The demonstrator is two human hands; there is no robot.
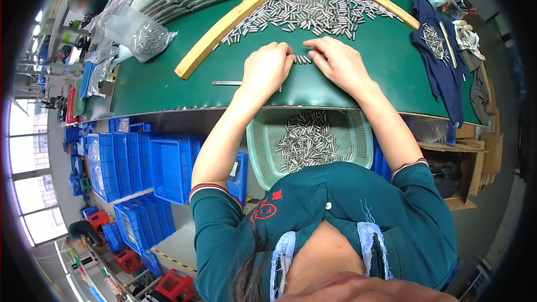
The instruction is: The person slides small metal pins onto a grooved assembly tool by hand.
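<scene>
Head view: on the near side of the pin heap (313,6), I judge the pin row (302,60) is being aligned between left hand (268,68) (curled, grip unclear) and right hand (339,65) (fingers parted), next needing gentle squaring.

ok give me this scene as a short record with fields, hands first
left hand: curled, at the left end of a short row of metal pins; grip unclear
right hand: open, at the row's right end
table: green
pin pile: beyond the hands, between two wooden bars
basket: pale green, below the table edge, holding more pins
</scene>
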